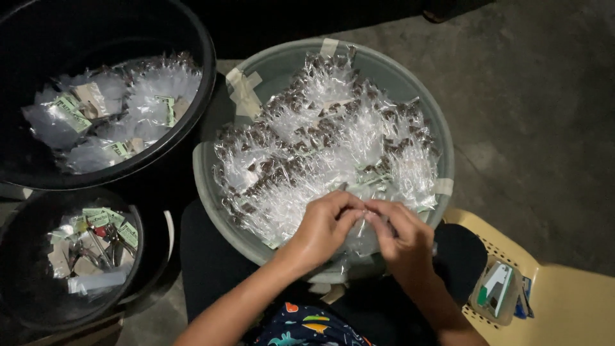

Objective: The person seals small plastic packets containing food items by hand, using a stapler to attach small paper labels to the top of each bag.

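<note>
Fingertips of the left hand (323, 224) and right hand (400, 234) pinched one clear packet (366, 225) between them at the basin's (442, 138) six o'clock rim. Holding it over the packet heap (320, 141) kept it close to the others.

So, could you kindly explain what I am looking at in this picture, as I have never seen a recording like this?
There is no machine here: a person wears a camera on the head, so the one picture looks straight down at their own two bare hands. The left hand and the right hand meet at the near edge of a grey round basin resting on the lap, pinching a small clear plastic packet between the fingertips. The basin is heaped with many such clear packets holding small dark pieces. To the left stand two black buckets: the upper bucket holds clear bags with green labels, the lower bucket holds labels and small metal tools. A yellow plastic chair stands at the right.
</note>
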